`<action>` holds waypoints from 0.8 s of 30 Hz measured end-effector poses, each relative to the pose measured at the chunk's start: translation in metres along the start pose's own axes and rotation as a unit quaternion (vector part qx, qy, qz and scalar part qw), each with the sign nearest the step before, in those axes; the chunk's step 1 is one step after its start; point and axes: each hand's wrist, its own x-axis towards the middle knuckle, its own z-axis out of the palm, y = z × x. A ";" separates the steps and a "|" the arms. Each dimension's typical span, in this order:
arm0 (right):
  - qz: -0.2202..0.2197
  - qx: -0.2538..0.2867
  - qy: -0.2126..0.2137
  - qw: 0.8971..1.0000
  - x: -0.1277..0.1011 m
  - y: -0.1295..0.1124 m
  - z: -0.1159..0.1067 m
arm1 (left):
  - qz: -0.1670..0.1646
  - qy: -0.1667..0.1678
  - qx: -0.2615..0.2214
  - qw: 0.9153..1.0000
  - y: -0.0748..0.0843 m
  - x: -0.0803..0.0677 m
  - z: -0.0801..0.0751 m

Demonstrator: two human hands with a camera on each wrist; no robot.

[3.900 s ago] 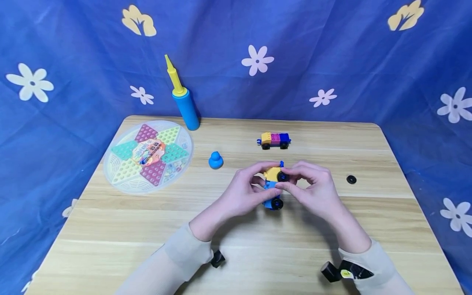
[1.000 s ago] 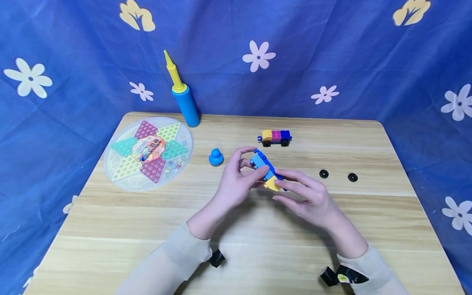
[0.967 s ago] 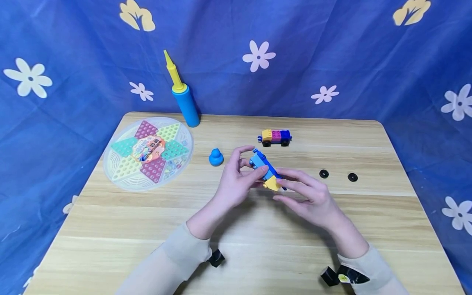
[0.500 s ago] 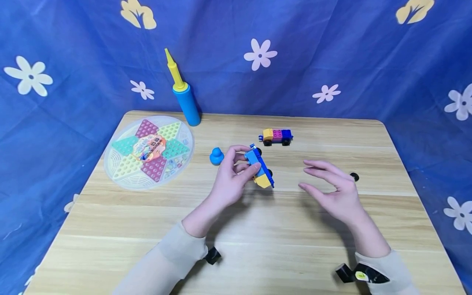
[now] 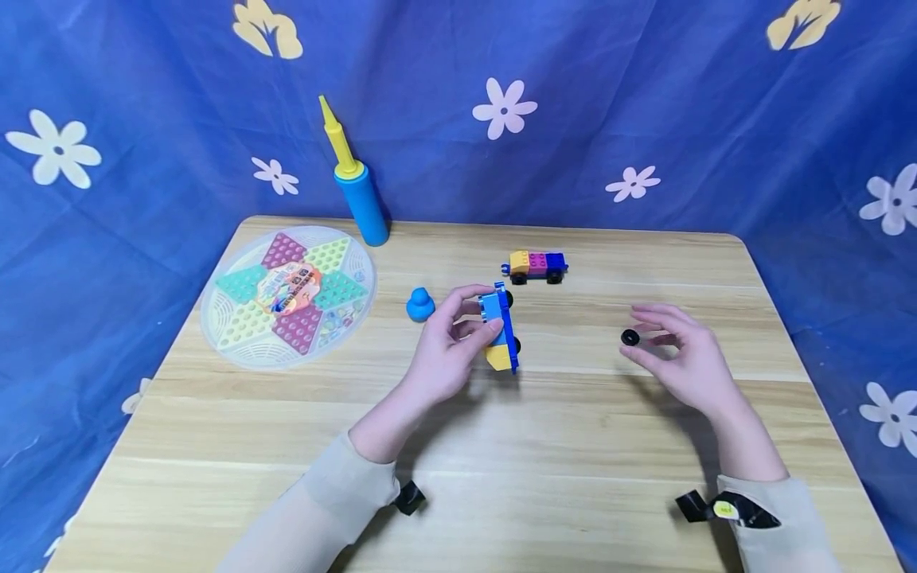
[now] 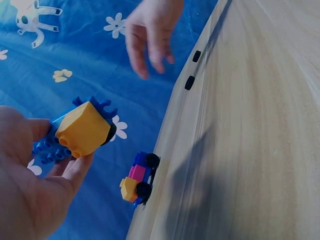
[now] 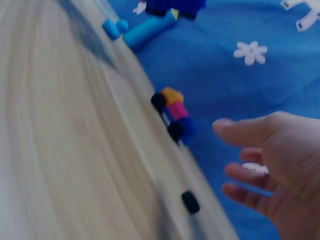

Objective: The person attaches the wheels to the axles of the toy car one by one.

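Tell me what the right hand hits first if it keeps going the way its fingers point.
Most likely the loose black wheel lying on the table: the right hand has its fingertips pointing left at it, almost touching. Whether the hand is above the table or level with the wheel is unclear.

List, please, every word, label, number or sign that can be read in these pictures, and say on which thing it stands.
None can be read.
Round game board: a colourful printed label lies at its centre, too small and blurred to read.
Yellow tag on the black strap at the right wrist: too small to tell.
Block car in the left hand, second block car and pump: no text shows.
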 end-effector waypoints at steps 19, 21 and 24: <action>0.076 -0.150 -0.078 0.983 -0.004 0.037 0.018 | -0.026 -0.021 -0.033 0.999 -0.001 -0.003 -0.002; 0.070 -0.145 -0.068 0.985 -0.004 0.035 0.019 | -0.031 -0.027 -0.030 0.999 -0.001 -0.004 -0.002; 0.052 -0.132 -0.050 0.989 -0.003 0.030 0.020 | -0.035 -0.031 -0.030 0.998 -0.001 -0.004 -0.002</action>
